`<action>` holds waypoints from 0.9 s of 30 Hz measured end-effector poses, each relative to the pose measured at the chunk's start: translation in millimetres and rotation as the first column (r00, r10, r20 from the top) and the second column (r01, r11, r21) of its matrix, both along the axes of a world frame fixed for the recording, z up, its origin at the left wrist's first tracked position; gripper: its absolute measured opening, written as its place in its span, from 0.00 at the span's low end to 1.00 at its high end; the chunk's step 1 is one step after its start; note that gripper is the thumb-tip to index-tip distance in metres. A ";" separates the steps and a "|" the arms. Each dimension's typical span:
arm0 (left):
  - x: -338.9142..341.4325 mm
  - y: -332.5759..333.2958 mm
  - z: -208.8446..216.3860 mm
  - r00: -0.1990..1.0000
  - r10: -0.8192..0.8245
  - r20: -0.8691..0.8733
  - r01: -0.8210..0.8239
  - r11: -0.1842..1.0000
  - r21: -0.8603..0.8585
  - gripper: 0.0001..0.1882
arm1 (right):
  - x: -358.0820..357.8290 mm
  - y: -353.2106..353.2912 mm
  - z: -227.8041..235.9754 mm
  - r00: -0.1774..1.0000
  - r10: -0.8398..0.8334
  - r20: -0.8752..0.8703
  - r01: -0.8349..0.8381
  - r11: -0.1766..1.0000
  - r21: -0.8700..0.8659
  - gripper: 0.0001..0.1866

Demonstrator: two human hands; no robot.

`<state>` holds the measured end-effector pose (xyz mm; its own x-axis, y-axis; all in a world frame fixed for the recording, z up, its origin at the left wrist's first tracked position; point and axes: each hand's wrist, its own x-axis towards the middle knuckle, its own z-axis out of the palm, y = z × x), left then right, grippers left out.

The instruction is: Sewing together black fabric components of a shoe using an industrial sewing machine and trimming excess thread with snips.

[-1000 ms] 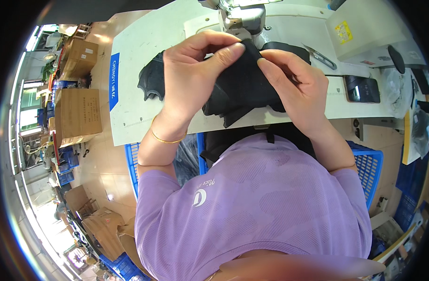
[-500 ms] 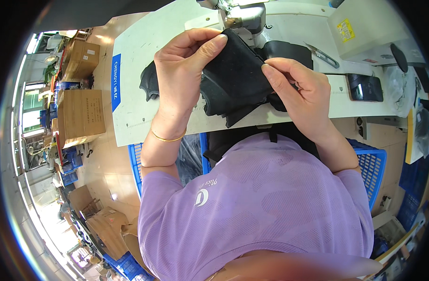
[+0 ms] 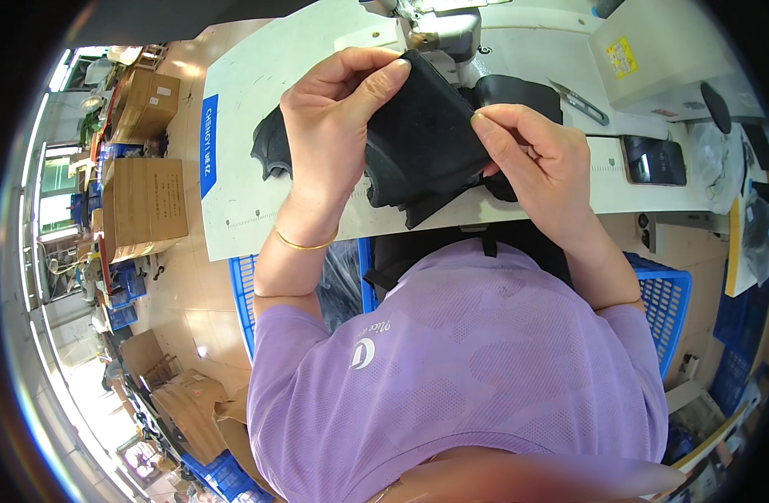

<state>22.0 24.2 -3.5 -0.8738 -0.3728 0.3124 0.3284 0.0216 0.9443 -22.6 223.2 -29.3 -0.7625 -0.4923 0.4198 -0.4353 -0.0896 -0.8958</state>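
Observation:
A piece of black fabric (image 3: 426, 126) is stretched between my two hands above the white sewing table (image 3: 250, 189). My left hand (image 3: 338, 113) pinches its upper left corner between thumb and fingers. At the right edge, my right hand (image 3: 531, 151) grips the cloth in a similar pinch. The fabric's lower part hangs in folds near the table's front edge. More black cloth (image 3: 271, 147) lies to the left, partly behind my left wrist, and another black piece (image 3: 519, 92) lies behind my right hand.
A sewing machine head (image 3: 439, 33) stands just beyond the fabric. Thread snips (image 3: 579, 102) and a dark phone (image 3: 654, 159) lie on the right of the table, near a pale box (image 3: 653, 59). Blue baskets (image 3: 665, 306) sit below; cardboard boxes (image 3: 150, 205) stand left.
Both hands keep their pinch on the black fabric. Hands and cloth have shifted only very slightly, and the whole view has moved a little.

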 end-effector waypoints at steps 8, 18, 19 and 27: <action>-17.5 -23.8 11.9 0.978 -0.098 0.186 0.114 0.990 -0.081 0.07 | -5.4 -3.4 14.2 0.957 0.146 0.250 -0.164 0.985 0.054 0.09; -49.7 -41.6 20.5 0.904 -0.157 0.398 0.183 0.983 -0.027 0.08 | -18.2 -21.5 7.9 0.916 0.115 0.386 -0.099 0.993 -0.062 0.11; -53.0 -44.8 17.8 0.916 -0.189 0.353 0.195 0.981 0.020 0.09 | -19.6 -22.7 7.4 0.916 0.110 0.386 -0.091 0.994 -0.068 0.11; -66.6 -52.7 22.1 0.898 -0.250 0.361 0.256 0.966 0.032 0.06 | -24.9 -28.0 6.0 0.912 0.121 0.391 -0.076 0.989 -0.128 0.12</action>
<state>-44.6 -28.6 18.6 -0.9919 -0.1217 -0.0362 -0.0363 -0.0011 0.9993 -47.5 195.2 -23.3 -0.8271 -0.5424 0.1474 -0.0303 -0.2190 -0.9753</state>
